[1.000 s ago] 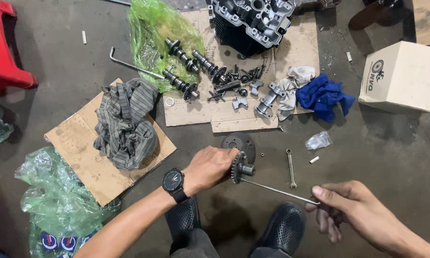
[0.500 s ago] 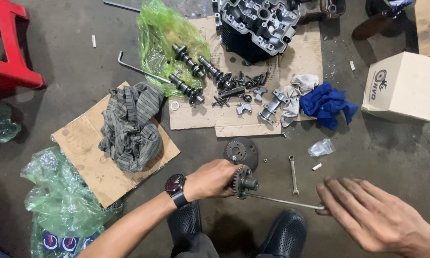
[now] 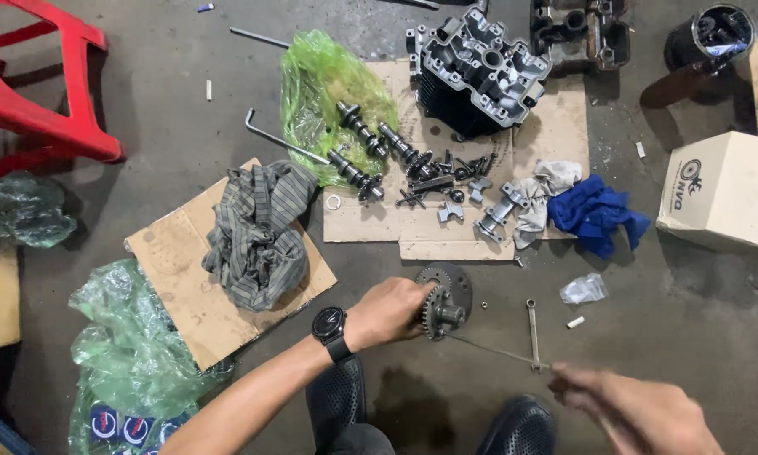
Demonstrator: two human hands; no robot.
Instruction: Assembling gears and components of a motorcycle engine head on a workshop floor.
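- We grip the small gear [image 3: 437, 316] with our left hand [image 3: 389, 310], fingers closed around its hub so the toothed rim stays turned toward the thin rod [image 3: 497, 350]; it sits low over the concrete floor [image 3: 691, 337], just in front of our shoes [image 3: 514, 425].
- A larger gear disc [image 3: 456, 286] lies flat on the floor right behind the small gear, touching or nearly so, close at hand.
- Our right hand [image 3: 640, 413] is blurred; it is at the near end of the thin rod, but we cannot tell whether its fingers are closed on it. The rod slants up from there to the small gear's hub, as if held in line with the bore.
- A wrench [image 3: 532, 333] lies on the floor just beside the rod, crossing its line.
- The cardboard sheet [image 3: 379, 223] beyond carries the camshafts [image 3: 370, 152], bolts and brackets [image 3: 497, 215], keeping oily parts off the grit; the engine head [image 3: 480, 72] stands at its far edge.
- White and blue rags [image 3: 594, 215] sit at the sheet's right edge, within reach for wiping.
- A striped cloth [image 3: 257, 232] rests on a second piece of cardboard [image 3: 177, 253] to the left, well apart from the gears.
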